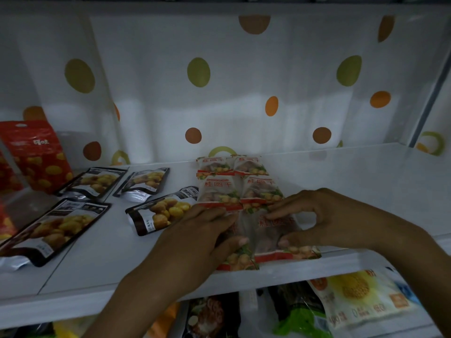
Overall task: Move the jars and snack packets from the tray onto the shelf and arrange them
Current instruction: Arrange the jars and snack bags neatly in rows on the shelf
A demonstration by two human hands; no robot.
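White shelf [366, 186]: front packets [273, 237] lay at its edge, pointing backward; left hand [195, 240] pressed flat, right hand [324, 215] pinched one.

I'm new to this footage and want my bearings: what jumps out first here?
At the front edge of the shelf, the left hand rests on and the right hand pinches the front white-and-red packets. Behind them lie two rows of matching packets; dark pouches lie to the left, before a polka-dot curtain.

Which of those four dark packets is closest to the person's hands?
The front right dark packet: it alone lies right beside the left hand.
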